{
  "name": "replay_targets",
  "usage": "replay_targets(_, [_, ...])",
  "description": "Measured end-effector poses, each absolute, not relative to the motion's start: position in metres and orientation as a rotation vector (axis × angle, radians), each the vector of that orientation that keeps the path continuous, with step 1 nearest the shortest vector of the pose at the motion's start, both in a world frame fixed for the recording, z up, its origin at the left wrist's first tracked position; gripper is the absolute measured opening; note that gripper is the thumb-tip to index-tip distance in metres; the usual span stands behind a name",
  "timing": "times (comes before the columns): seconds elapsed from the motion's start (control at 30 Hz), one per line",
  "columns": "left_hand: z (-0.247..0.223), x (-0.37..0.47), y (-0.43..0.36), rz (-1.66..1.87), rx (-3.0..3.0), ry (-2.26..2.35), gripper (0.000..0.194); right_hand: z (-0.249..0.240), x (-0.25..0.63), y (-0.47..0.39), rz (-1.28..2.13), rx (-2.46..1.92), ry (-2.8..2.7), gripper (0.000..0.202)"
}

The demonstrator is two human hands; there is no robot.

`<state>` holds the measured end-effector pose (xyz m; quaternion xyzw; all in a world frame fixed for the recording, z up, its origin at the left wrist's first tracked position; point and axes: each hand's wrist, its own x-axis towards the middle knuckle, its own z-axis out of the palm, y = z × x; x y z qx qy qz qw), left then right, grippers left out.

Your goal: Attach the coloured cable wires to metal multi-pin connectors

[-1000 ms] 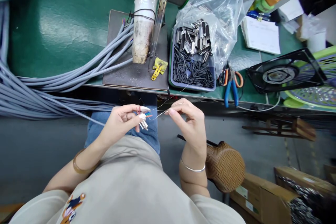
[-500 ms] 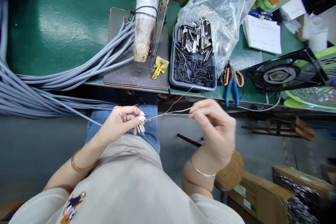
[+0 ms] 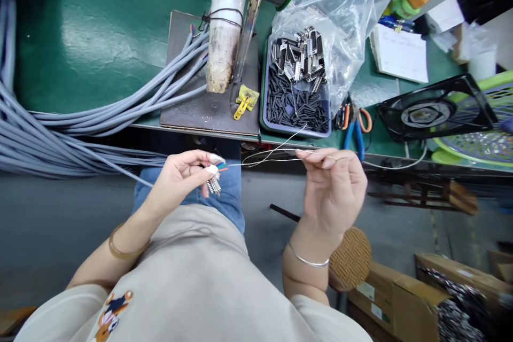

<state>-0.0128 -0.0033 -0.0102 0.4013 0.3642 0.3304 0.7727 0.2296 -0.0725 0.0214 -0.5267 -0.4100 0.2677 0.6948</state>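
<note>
My left hand [image 3: 182,176] pinches the end of a thin grey cable [image 3: 116,168] where several coloured cores fan out, with a small metal connector [image 3: 214,186] hanging under my fingertips. My right hand [image 3: 334,187] is held palm up to the right and pinches a thin silver wire [image 3: 272,159] stretched between the two hands. Another strand of this wire runs up towards the blue tray [image 3: 296,131]. Both hands hover above my lap, just in front of the bench edge.
On the green bench lie a bundle of grey cables [image 3: 100,117], a metal plate [image 3: 204,112] with a soldering iron stand [image 3: 224,37], a bag of metal connectors [image 3: 304,53] over the tray of black sleeves, blue pliers [image 3: 355,133], and a black fan [image 3: 433,112]. Cardboard boxes [image 3: 420,299] sit on the floor.
My right hand has moved rightward away from the left, drawing the silver wire out longer, and turned palm up. My left hand stayed nearly still with the cable end.
</note>
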Motion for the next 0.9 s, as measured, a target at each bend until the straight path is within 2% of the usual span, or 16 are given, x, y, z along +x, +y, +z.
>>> replay_targets(0.07, [-0.008, -0.013, -0.006, 0.743, 0.881, 0.802, 0.033, 0.021, 0.224, -0.069, 0.626, -1.171, -0.922, 0.022])
replay_targets(0.13, [-0.007, -0.012, -0.008, 0.731, 0.900, 0.818, 0.039, 0.022, 0.222, -0.067, 0.643, -1.173, -0.923, 0.022])
replay_targets(0.4, [-0.015, -0.007, -0.011, 0.496, 1.002, 0.882, 0.020, 0.023, 0.213, -0.067, 0.744, -1.153, -0.890, 0.022])
replay_targets(0.6, [-0.019, -0.007, -0.010, 0.376, 0.988, 0.849, 0.033, 0.022, 0.198, -0.066, 0.693, -1.109, -0.971, 0.019])
replay_targets(0.77, [-0.016, -0.008, -0.013, 0.365, 0.930, 0.820, 0.025, 0.016, 0.192, -0.063, 0.606, -1.108, -1.120, 0.021])
replay_targets(0.9, [-0.006, -0.012, -0.017, 0.321, 0.933, 0.777, 0.022, 0.010, 0.200, -0.060, 0.660, -1.272, -1.562, 0.048])
